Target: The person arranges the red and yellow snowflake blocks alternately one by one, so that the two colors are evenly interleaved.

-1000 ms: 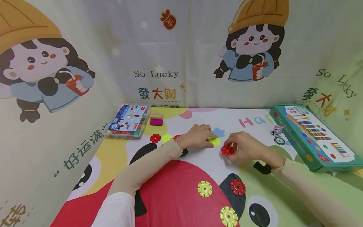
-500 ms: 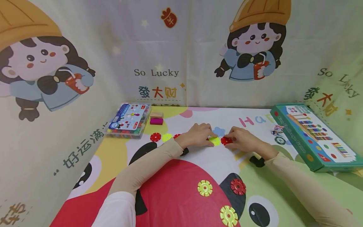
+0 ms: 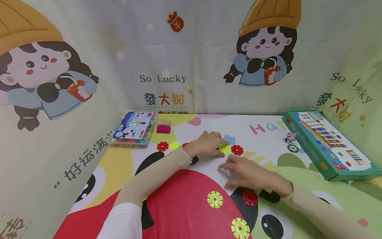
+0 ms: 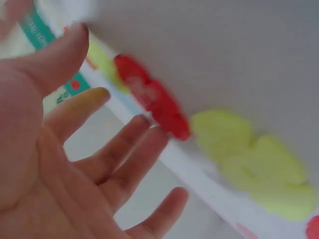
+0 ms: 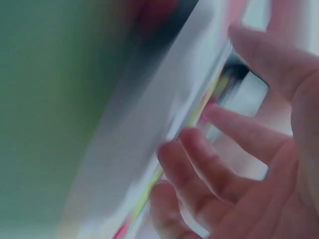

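Note:
In the head view, my left hand rests at the row of plastic snowflake discs, thumb and index finger at opposite edges of a yellow snowflake disc. Right beside that disc lies a red snowflake disc, with no hand on it. Nearer to me, my right hand hovers with spread fingers and holds nothing. Its wrist view is blurred. The row's left end shows a red disc and a yellow disc; my left hand and forearm hide its middle. From the left wrist, another red disc appears past the fingertips.
Loose discs lie nearer me: one yellow, one red close below the right hand, another yellow. A clear plastic case and small blocks stand back left. A green game box lies at right.
My right hand has set its red disc down to the right of the yellow one, let go, and moved back toward me. My left hand has stayed in place.

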Available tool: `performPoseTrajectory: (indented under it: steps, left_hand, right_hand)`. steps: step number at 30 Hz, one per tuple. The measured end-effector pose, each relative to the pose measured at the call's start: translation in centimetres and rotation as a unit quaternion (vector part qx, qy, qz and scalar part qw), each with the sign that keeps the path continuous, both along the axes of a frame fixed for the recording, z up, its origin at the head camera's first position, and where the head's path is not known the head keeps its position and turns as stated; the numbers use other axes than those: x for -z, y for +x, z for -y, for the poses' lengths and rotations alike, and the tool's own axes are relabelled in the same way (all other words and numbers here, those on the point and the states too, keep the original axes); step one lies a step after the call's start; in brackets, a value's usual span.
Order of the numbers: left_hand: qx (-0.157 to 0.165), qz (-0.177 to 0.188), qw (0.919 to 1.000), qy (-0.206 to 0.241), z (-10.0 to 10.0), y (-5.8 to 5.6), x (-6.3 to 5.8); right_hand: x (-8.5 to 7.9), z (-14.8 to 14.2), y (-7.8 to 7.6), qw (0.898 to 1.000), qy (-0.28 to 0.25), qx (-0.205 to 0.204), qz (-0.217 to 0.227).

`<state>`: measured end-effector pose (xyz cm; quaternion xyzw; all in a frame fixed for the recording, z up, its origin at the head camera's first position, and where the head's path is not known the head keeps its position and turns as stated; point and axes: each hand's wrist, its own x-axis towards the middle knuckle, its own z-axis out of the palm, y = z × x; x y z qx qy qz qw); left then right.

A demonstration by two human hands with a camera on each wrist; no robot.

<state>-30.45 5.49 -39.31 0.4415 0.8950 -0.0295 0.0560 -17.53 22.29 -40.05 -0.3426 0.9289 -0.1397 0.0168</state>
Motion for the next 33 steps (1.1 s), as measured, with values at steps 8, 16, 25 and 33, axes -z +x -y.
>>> performPoseTrajectory:
  steps: [8, 16, 25, 33]
  left_hand:
    - [0.018, 0.010, 0.9997, 0.014, -2.0, -0.4, 0.9]
    - [0.034, -0.008, 0.9993, 0.013, -4.1, 0.1, 0.9]
    - [0.019, -0.017, 0.9997, 0.007, -4.4, 0.7, 0.7]
    - [0.013, -0.020, 0.9997, 0.004, -4.5, 1.0, 0.5]
  right_hand:
    - [0.4, 4.8, 5.9, 0.985, 0.041, -0.155, -0.060]
    - [0.4, 5.5, 5.3, 0.992, 0.013, -0.123, -0.018]
    - [-0.5, 5.7, 5.3, 0.995, 0.012, -0.088, 0.049]
    - [-0.6, 5.6, 6.3, 0.992, 0.013, -0.125, -0.009]
